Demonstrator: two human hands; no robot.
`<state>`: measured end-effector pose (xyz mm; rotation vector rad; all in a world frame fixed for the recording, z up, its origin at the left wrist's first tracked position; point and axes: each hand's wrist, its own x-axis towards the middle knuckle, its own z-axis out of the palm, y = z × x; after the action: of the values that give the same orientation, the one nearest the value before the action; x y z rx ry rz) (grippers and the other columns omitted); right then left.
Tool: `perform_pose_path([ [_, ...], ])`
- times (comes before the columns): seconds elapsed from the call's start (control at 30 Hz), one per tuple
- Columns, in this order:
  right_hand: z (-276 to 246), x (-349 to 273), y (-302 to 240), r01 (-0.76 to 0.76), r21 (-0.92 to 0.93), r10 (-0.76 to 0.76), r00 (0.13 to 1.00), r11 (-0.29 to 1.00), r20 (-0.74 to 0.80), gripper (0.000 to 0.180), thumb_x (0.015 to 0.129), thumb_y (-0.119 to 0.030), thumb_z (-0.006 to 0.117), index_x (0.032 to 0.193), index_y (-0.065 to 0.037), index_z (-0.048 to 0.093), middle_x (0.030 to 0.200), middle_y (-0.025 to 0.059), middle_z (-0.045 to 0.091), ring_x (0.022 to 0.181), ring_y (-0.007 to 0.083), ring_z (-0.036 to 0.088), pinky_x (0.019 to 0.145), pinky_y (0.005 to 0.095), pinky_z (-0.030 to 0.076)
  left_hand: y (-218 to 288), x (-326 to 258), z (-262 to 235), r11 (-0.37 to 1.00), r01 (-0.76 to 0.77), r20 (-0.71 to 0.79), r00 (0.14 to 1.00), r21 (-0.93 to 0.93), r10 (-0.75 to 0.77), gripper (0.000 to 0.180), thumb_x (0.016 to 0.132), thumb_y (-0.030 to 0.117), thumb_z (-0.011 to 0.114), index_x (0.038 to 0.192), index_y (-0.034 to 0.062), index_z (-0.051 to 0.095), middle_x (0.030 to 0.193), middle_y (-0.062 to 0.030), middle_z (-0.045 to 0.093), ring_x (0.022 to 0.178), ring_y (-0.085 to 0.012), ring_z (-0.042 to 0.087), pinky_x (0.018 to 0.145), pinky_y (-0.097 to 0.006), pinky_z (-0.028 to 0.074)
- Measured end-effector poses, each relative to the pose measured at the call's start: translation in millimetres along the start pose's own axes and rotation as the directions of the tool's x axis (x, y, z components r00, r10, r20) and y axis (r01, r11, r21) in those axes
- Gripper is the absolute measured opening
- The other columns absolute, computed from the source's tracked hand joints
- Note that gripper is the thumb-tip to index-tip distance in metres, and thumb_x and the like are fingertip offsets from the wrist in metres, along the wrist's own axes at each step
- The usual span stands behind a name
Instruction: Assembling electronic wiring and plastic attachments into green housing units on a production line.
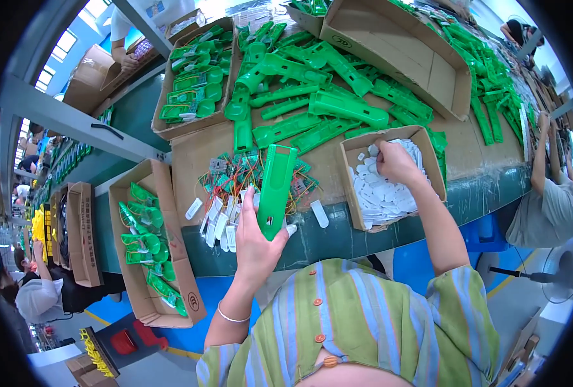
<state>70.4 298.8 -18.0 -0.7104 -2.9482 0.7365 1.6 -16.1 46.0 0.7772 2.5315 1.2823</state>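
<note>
Assembly mid-step, by my reading: left hand [255,242] grips green plastic shell [276,188] upright above wiring pile [248,177], right hand [395,161] fingers curled into box of white inserts [390,187], whether pinching one unclear; next needs seating an insert in shell.

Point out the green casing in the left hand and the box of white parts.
green casing [275,187], head view, middle of its flat face.
box of white parts [350,169], head view, left cardboard wall.
</note>
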Motion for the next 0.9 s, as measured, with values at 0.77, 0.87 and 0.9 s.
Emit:
perform_pose_path([
  [0.77, 17.0, -69.7, -160.0, 0.067, 0.894, -0.307, 0.948, 0.443, 0.082, 0.007, 0.077, 0.002, 0.061, 0.083, 0.003, 0.057, 0.077, 0.0045, 0.062, 0.074, 0.008, 0.06, 0.062, 0.0234, 0.05, -23.5, -17.0, 8.7, 0.801, 0.036, 0.191, 0.977, -0.597, 0.098, 0.084, 0.076, 0.01, 0.06, 0.139, -0.0008, 0.005, 0.127, -0.0125, 0.039, 0.114, -0.0204, 0.042, 0.094, -0.03, 0.036],
  [0.87, 30.1, -42.1, -136.9, 0.285, 0.786, -0.375, 0.924, 0.548, -0.073, 0.011, 0.079, -0.002, 0.06, 0.089, 0.002, 0.06, 0.075, 0.0058, 0.061, 0.07, 0.0126, 0.063, 0.057, 0.0255, 0.05, -42.7, -15.2, 1.7, 0.669, 0.129, 0.112, 0.991, -0.732, -0.069, 0.068, 0.075, 0.005, 0.059, 0.133, -0.0024, 0.024, 0.117, -0.0105, 0.046, 0.101, -0.0171, 0.05, 0.085, -0.028, 0.042],
  [0.9, 20.4, -28.2, -137.0, 0.158, 0.718, -0.198, 0.98, 0.678, -0.028, 0.009, 0.079, -0.002, 0.055, 0.086, 0.003, 0.059, 0.073, 0.011, 0.062, 0.067, 0.0215, 0.064, 0.056, 0.0329, 0.05, -49.2, -13.7, -0.9, 0.522, 0.223, 0.101, 0.962, -0.824, -0.253, 0.061, 0.075, 0.004, 0.058, 0.129, -0.0028, 0.031, 0.111, -0.0093, 0.049, 0.095, -0.0156, 0.053, 0.08, -0.027, 0.044],
])
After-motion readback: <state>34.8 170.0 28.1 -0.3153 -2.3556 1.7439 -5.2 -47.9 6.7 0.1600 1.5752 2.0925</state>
